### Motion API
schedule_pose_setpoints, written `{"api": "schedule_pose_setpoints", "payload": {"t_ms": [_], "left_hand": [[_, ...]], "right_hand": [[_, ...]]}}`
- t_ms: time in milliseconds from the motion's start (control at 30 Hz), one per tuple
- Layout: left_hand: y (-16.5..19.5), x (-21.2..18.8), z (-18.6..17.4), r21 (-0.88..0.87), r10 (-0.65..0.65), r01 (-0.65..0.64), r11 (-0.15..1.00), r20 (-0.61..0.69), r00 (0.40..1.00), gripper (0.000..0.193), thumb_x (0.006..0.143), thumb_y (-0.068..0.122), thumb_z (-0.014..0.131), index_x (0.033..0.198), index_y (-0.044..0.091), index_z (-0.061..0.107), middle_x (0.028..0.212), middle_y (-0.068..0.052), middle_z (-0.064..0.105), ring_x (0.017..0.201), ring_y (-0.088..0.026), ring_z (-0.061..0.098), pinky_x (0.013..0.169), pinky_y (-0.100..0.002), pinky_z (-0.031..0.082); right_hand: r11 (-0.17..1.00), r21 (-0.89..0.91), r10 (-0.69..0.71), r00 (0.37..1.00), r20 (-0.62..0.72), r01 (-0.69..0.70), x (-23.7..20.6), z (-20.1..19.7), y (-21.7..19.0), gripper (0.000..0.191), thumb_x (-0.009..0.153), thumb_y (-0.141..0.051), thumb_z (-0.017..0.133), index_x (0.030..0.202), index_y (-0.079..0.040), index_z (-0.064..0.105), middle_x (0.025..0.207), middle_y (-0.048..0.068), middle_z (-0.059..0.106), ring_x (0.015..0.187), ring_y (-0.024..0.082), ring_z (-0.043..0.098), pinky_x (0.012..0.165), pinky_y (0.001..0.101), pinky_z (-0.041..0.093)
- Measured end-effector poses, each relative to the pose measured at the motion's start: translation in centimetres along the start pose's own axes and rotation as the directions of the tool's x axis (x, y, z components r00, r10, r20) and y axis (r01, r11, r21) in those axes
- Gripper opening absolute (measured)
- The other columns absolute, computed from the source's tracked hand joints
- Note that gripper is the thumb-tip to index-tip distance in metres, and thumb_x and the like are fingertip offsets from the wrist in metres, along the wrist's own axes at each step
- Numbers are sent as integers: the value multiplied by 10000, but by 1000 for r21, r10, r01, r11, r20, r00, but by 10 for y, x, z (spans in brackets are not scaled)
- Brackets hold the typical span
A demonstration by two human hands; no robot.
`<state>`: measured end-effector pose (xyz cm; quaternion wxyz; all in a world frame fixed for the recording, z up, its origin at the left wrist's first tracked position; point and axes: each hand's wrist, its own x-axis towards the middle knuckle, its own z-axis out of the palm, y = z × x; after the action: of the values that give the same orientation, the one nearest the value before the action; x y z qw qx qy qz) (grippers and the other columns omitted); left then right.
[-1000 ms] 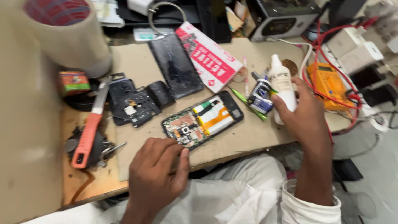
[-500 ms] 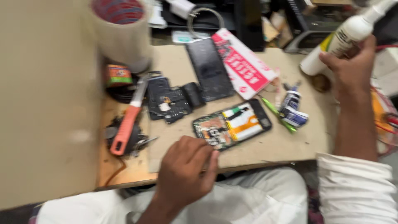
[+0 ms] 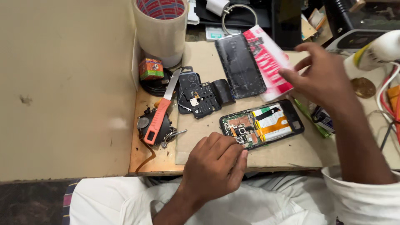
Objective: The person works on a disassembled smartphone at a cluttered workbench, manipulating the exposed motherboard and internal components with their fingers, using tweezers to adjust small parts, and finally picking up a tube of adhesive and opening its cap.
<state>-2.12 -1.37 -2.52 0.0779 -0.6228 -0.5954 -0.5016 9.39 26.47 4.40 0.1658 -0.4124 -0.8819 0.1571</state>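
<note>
Cluttered repair surface beside a plain beige wall.
My left hand (image 3: pixel 214 166) rests curled, holding nothing, at the front edge, touching the opened phone (image 3: pixel 261 123); right hand (image 3: pixel 323 77) hovers spread, empty, above.

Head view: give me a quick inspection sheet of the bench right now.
Surface: cardboard mat on a wooden bench.
Job's things: opened phone, insides showing; left hand rests curled at its near end. Black inner cover and dark back panel lie apart.
Clutter: orange-handled knife, tape roll, small box, red packet, coin.
Grippers: right hand open, holding nothing, beside a white bottle.
Cables: red and white wires at right edge.
Surroundings: beige wall at left.
</note>
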Motion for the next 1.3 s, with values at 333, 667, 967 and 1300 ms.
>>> {"api": "schedule_pose_setpoints", "payload": {"t_ms": [333, 667, 967, 1300], "left_hand": [[-2, -1, 0, -16, 12, -12, 1000, -16, 1000, 102, 905, 95, 742, 941, 28, 676, 975, -83, 650, 877, -257, 618, 755, -389, 499], [-5, -3, 0, -14, 28, -29, 999, -33, 999, 102, 914, 108, 740, 936, 27, 681, 965, -85, 638, 868, -257, 609, 758, -385, 488], [-6, -3, 0, -23, 35, -36, 999, -45, 998, 116, 910, 108, 743, 946, 14, 684, 963, -92, 645, 859, -257, 614, 748, -389, 487], [-5, -2, 0, -18, 34, -34, 999, -25, 999, 108, 902, 101, 745, 929, 14, 687, 946, -92, 646, 835, -252, 611, 725, -385, 483]], "right_hand": [[827, -19, -551, 818, 165, 561, 17, 19, -36, 686, 752, -362, 881, 1328, -61, 660, 1248, 224, 660, 1120, 361, 625, 938, 481, 500], [724, -84, -650, 718, 249, 684, 16, 11, -53, 472, 854, -281, 786, 1284, -115, 681, 1292, 130, 696, 1150, 338, 664, 954, 449, 537], [850, 0, -500, 806, -318, 527, 40, -7, -8, 389, 1056, 60, 631, 1436, 17, 564, 956, 236, 725, 841, 251, 754, 683, 358, 596], [500, 855, 80, 990, 115, -140, 42, -1, 16, 584, 883, 43, 688, 1431, 47, 485, 928, 170, 726, 756, 220, 743, 670, 327, 635]]}}
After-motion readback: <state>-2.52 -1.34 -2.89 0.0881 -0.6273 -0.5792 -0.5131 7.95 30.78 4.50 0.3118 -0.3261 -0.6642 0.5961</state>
